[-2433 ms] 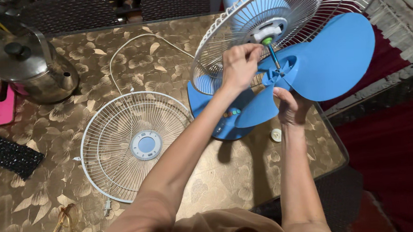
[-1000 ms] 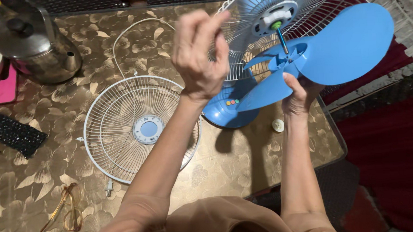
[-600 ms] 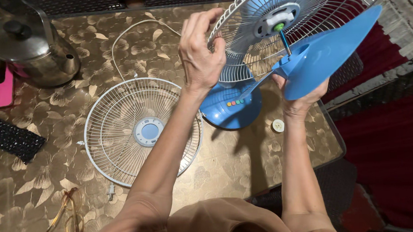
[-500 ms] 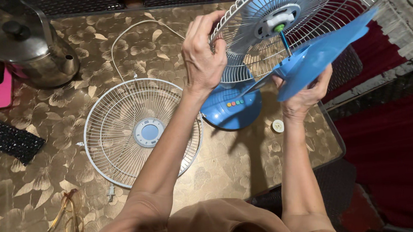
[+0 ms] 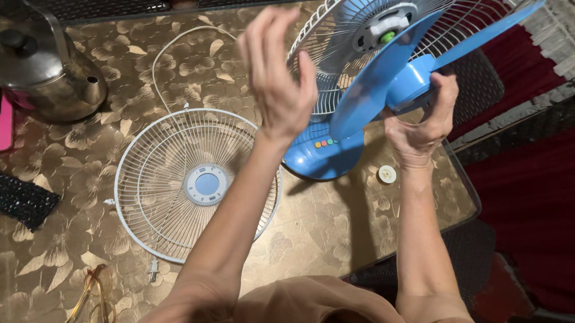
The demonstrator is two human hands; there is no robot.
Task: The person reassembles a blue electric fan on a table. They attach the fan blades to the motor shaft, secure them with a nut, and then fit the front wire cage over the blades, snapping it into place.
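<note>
— Any labels or markings on the fan?

— Only a row of small coloured buttons on the glossy blue base, below the rear wire guard.

— And the hands?

— The right hand gripped the hub of the smooth blue plastic fan blade, held before the guard. The left hand hung open, fingers spread, touching nothing, above the gold floral table.

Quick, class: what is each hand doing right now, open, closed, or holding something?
Left hand: open, fingers spread, holding nothing, raised in front of the rear fan guard.
Right hand: closed on the hub of the blue fan blade.
</note>
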